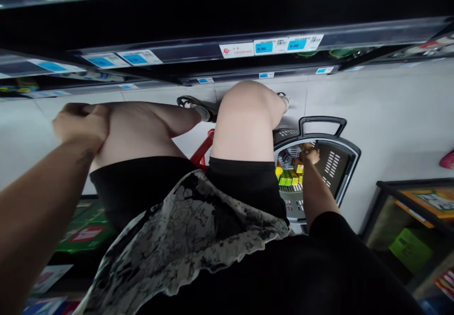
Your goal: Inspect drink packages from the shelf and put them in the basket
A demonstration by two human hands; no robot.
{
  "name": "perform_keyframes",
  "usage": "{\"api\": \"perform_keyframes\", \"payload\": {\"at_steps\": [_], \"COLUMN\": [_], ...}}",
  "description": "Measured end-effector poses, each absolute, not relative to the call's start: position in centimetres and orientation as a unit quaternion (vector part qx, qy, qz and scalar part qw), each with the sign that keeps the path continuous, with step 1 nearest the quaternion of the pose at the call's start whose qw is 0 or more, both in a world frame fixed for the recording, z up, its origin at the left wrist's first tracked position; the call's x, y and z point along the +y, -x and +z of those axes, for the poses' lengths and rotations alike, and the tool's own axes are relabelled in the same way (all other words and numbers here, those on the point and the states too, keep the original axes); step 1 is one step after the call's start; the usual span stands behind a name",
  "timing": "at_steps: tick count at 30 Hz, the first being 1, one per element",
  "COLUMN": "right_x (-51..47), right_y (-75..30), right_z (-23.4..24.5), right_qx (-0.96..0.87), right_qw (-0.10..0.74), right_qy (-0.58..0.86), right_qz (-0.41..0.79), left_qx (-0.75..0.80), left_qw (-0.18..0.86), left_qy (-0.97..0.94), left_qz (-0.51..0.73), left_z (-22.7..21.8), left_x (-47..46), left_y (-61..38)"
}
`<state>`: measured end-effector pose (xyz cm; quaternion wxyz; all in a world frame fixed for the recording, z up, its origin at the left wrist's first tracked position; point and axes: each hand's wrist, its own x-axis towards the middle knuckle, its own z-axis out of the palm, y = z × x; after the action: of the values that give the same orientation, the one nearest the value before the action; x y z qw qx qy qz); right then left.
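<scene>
My left hand [83, 122] lies on my bent left knee, its fingers curled around it. Down inside a grey plastic shopping basket [349, 152] on the floor is my right hand [311, 156], with its fingers closed. A small yellow-brown item [307, 145] shows at its fingertips, but its kind is unclear and I cannot tell how firmly it is held. Beside that hand in the basket lie several yellow-and-green boxes [290, 179], a round yellow thing [279, 171] and a dark round-topped item [286, 157].
Dark store shelves with price tags [271, 45] run across in front of my knees. A red bar [205, 149] shows between my legs. Behind on the right stands a low shelf [411, 187] with a green box [411, 249]. Green packages [85, 230] sit at the lower left.
</scene>
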<state>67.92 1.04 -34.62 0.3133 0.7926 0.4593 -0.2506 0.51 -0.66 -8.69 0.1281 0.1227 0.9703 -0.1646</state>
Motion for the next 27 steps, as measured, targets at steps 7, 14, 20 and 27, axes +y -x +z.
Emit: {"api": "perform_keyframes", "payload": {"at_steps": [7, 14, 20, 27], "right_x": [1.7, 0.1, -2.6, -1.6], "right_y": [-63.8, -62.1, -60.1, -58.7], "right_z": [-30.9, -26.1, -21.0, -11.4], "right_qx": [0.467, 0.515, 0.559, 0.621], "right_qw": [0.195, 0.095, -0.004, -0.162], "right_qy": [-0.836, -0.829, -0.812, -0.744], "right_qz": [-0.213, -0.197, -0.169, -0.187], "left_qx": [0.965, 0.961, 0.949, 0.875], "left_qw": [0.170, 0.191, 0.215, 0.343], "left_qy": [-0.165, -0.201, -0.213, -0.324], "left_qz": [-0.111, -0.011, 0.091, 0.111], "left_z": [-7.6, -5.7, -4.0, -0.4], "left_x": [-1.4, -4.2, -7.2, -12.0], "left_y": [-1.4, -2.6, -3.2, -5.8]}}
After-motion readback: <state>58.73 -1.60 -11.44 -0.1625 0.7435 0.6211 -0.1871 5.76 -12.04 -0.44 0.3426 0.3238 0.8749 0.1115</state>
